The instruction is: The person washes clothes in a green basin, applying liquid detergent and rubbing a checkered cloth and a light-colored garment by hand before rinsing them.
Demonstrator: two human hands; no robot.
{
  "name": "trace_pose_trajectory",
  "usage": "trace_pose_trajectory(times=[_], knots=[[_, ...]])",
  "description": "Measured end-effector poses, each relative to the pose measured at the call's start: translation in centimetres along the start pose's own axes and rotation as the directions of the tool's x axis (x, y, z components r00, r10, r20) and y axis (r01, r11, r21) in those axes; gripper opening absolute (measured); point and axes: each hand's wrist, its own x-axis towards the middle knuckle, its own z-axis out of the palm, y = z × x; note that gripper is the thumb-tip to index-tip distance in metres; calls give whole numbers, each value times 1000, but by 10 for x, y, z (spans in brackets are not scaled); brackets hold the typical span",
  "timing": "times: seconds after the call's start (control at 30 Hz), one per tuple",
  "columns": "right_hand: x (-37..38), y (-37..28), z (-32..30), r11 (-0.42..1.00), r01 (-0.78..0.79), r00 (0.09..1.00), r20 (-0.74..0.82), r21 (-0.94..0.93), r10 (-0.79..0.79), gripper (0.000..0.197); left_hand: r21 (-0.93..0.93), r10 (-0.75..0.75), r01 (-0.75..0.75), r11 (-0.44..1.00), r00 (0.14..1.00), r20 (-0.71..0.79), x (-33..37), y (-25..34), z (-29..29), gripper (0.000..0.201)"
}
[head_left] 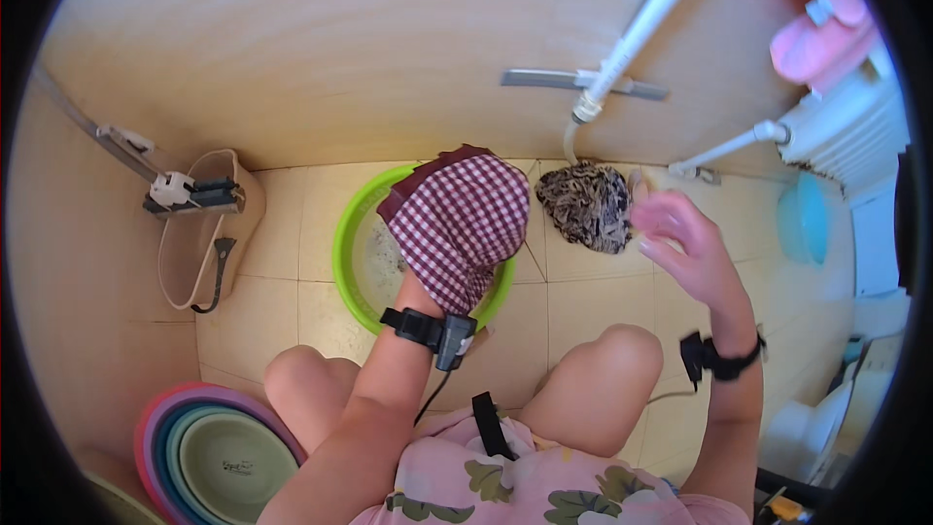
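Observation:
A maroon-and-white checked cloth piece [462, 214] with a maroon ruffled edge covers my left hand like a pouch. Only the left wrist [416, 294] shows below it, so the fingers are hidden. This cloth hangs over a lime-green basin [345, 262] holding cloudy, sudsy water. To the right, my right hand [685, 243] is raised, its fingers curved with a gap to the thumb and nothing visible in them. Past that hand, a bunched dark patterned cloth [588, 209] lies on the floor by the wall, under the end of a drain hose.
At left stands a beige mop bucket [248, 224] with a flat mop [180, 192]. Nested coloured basins [238, 467] are at lower left. A white pipe [641, 29] slants down the wall. A blue basin [803, 219] and pink slippers [821, 49] are at right.

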Motion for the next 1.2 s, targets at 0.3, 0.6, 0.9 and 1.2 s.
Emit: trace_pose_trajectory(times=[0.3,0.6,0.9,1.2], knots=[[115,51,72,976,8,887,453,-217,93,45,-944,-300,108,313,954,10,-34,-8,-5,41],[103,-26,53,708,60,962,-230,704,147,27,-949,-534,-13,-314,829,165,10,-90,-48,55],[96,-54,87,635,-18,990,-74,772,118,18,103,85,-61,993,965,-248,7,23,-51,81],[110,-41,45,980,-24,943,330,196,-43,51,-771,-128,219,598,976,178,-23,5,-121,23]])
